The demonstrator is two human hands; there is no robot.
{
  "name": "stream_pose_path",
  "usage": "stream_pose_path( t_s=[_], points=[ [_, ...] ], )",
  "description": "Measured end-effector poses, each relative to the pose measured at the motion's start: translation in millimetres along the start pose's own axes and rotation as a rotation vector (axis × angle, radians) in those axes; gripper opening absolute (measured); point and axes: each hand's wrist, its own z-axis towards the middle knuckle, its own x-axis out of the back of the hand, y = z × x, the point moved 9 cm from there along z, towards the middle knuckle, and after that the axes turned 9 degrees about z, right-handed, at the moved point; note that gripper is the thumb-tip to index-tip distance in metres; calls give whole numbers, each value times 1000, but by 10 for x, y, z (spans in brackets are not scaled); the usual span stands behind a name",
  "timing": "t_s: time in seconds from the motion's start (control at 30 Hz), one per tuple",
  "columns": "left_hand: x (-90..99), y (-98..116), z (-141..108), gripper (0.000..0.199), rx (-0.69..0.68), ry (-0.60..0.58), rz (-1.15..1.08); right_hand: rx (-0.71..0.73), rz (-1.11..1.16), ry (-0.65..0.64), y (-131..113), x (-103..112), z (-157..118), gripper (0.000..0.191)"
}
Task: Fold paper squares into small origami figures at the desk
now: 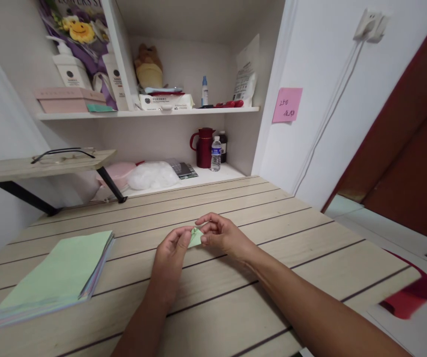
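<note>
A small folded piece of light green paper is held between my two hands, just above the wood-patterned table. My left hand pinches its left side, thumb on top. At the paper's right edge, my right hand grips it between thumb and curled fingers, with the index finger stretched over the top. My fingers cover parts of the folds. A stack of coloured paper, green sheet uppermost, lies on the table to the left of my hands.
Glasses rest on a small raised stand at the left. Behind the table, a shelf holds a dark red jug, a water bottle and a white plastic bag. A pink note sticks to the right wall.
</note>
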Motion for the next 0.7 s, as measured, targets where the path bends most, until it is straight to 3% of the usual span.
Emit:
stream_pose_path(
  t_s=[0.1, 0.37, 0.6, 0.7],
  points=[
    [-56, -11, -22, 33, 25, -69, -67, -4, 11, 7, -1, 10, 2, 37],
    [-42, -69, -29, 35, 111, -48, -10, -12, -36, -7, 41, 11, 6, 36],
    [37, -108, 19, 27, 71, 66, 151, 18, -267, -50, 45, -48, -28, 25],
    [111, -142, 25, 36, 74, 122, 167, 17, -297, -56, 73, -72, -33, 25]
  ],
)
